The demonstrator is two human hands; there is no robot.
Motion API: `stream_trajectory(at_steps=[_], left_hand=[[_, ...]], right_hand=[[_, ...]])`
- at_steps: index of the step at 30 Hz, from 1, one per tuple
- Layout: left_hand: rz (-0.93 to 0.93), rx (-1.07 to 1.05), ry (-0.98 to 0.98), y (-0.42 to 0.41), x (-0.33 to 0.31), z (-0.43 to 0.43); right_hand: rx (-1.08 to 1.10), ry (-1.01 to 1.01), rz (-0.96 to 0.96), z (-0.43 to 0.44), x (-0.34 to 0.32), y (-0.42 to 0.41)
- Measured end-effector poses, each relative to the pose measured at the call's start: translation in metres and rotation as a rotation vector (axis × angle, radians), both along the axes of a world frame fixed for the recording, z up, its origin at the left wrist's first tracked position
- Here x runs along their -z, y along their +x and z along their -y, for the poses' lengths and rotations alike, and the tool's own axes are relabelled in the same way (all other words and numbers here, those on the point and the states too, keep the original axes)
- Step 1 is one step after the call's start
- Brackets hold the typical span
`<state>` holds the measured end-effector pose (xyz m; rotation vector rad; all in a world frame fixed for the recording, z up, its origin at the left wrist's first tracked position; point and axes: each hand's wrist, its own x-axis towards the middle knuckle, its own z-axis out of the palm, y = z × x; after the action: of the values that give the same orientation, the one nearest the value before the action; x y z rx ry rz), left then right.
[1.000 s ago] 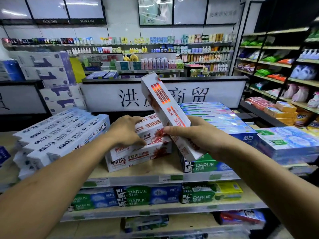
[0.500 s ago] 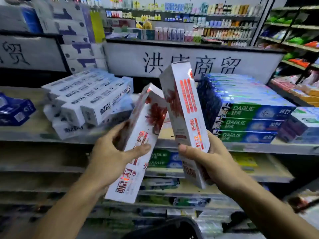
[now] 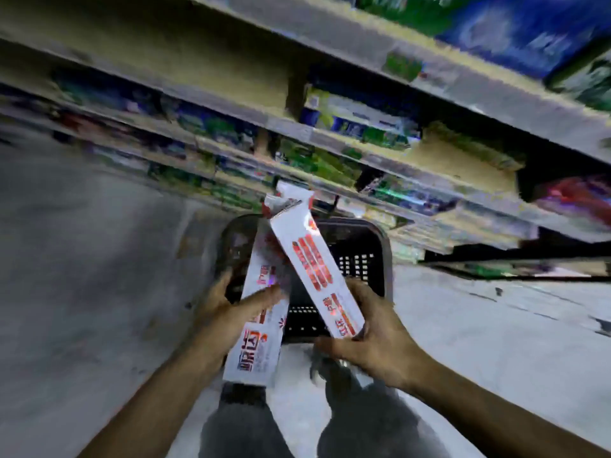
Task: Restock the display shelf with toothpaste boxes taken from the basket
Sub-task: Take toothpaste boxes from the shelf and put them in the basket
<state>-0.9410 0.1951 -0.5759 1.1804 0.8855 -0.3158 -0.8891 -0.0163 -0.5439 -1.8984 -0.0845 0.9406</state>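
While hands grip one toothpaste box each, left box (image 3: 256, 328) near-upright, right box (image 3: 315, 264) leans left over basket (image 3: 380, 246).

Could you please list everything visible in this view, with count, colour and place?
Toothpaste boxes: two, white with red print, one in each hand, held above the basket.
Basket: one, black, perforated walls, on the floor below the shelves; contents not discernible.
Display shelves: several tiers, beige, across the top, holding blurred green and blue packs.
Floor: grey, left and right.
Legs: two, dark trousers, bottom centre.
Left hand: grips the lower box.
Right hand: grips the upper box.
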Motion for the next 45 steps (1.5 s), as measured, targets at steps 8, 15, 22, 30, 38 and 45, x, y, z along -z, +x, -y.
stream_trajectory(at_steps=[8, 15, 22, 30, 38, 45], left_hand=[[-0.449, -0.039, -0.100, 0.007, 0.256, 0.058], [-0.643, 0.105, -0.094, 0.052, 0.463, 0.080], [-0.676, 0.408, 0.445, 0.024, 0.585, 0.074], [-0.565, 0.550, 0.482, 0.033, 0.556, 0.077], [-0.377, 0.296, 0.417, 0.047, 0.388, 0.050], [0.243, 0.025, 0.451, 0.112, 0.082, -0.002]], right_hand=[[0.132, -0.362, -0.400, 0.022, 0.276, 0.007], [0.171, -0.581, -0.588, 0.012, 0.496, 0.034], [-0.069, -0.855, -0.370, -0.012, 0.615, 0.021], [0.042, -0.757, -0.256, -0.025, 0.590, -0.008], [0.049, -0.580, -0.114, -0.040, 0.433, 0.019], [0.114, 0.013, 0.546, -0.076, 0.092, 0.091]])
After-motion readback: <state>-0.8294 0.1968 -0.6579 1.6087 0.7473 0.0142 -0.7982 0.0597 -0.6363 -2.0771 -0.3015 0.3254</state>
